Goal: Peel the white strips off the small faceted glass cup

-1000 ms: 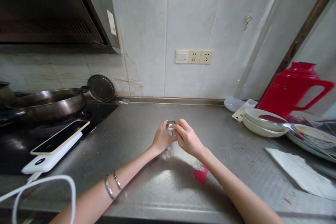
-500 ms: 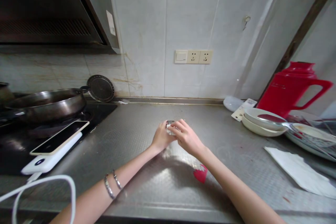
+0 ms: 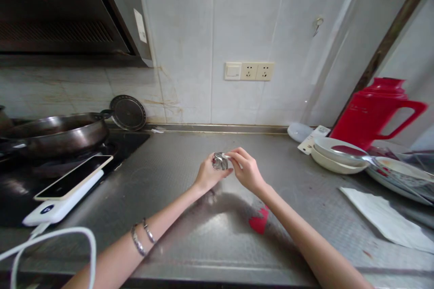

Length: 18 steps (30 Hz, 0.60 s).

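Observation:
Above the middle of the steel countertop (image 3: 176,162), my left hand (image 3: 207,174) is wrapped round a small shiny silver object (image 3: 221,161), perhaps foil-covered or a glass; its exact kind is unclear. My right hand (image 3: 247,169) pinches a small white piece (image 3: 226,156), possibly tissue, at the object's right upper edge. Two silver bangles (image 3: 138,239) circle my left forearm. A torn red patch (image 3: 259,221) lies on the counter beside my right forearm.
Left, a phone (image 3: 76,176) rests on a white power bank (image 3: 63,210) with a cable, near a pan (image 3: 64,135) on the stove. Right are stacked bowls (image 3: 335,165), a red thermos jug (image 3: 373,113) and a white paper sheet (image 3: 386,221).
My right hand has drawn slightly right and up with the white piece, uncovering more of the silver object in my left hand. The view has shifted slightly.

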Motion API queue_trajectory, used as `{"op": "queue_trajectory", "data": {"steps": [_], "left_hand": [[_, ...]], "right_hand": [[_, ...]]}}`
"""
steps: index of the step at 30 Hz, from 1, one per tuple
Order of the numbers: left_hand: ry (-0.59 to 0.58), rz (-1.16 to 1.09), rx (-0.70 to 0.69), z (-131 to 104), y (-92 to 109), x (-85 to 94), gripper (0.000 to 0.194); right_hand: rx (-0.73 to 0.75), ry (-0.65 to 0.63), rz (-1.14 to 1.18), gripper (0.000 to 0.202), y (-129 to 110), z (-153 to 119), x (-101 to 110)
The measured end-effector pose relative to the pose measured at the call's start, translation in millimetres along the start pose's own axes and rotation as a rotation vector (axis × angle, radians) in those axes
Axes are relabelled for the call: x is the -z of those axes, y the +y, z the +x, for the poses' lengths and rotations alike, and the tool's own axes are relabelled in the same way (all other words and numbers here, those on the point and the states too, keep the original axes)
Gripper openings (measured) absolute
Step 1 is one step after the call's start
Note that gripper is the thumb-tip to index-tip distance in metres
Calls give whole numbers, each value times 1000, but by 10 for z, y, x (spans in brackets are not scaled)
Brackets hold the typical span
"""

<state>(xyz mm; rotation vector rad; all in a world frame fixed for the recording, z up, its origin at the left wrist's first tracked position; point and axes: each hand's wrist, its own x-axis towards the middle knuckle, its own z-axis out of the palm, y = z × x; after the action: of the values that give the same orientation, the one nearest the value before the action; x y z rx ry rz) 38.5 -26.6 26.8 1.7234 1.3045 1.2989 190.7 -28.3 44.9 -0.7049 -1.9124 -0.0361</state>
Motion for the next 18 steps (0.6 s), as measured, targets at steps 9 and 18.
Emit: {"op": "queue_trajectory", "data": {"steps": [9,18], "left_hand": [[-3,-43,6,88,-44,83,39],[-117,-191,110,47,1,50,60]], "right_hand": [[52,-125,88,25,-92,-35,-15],[-142,144,76,20,35,72,81]]}}
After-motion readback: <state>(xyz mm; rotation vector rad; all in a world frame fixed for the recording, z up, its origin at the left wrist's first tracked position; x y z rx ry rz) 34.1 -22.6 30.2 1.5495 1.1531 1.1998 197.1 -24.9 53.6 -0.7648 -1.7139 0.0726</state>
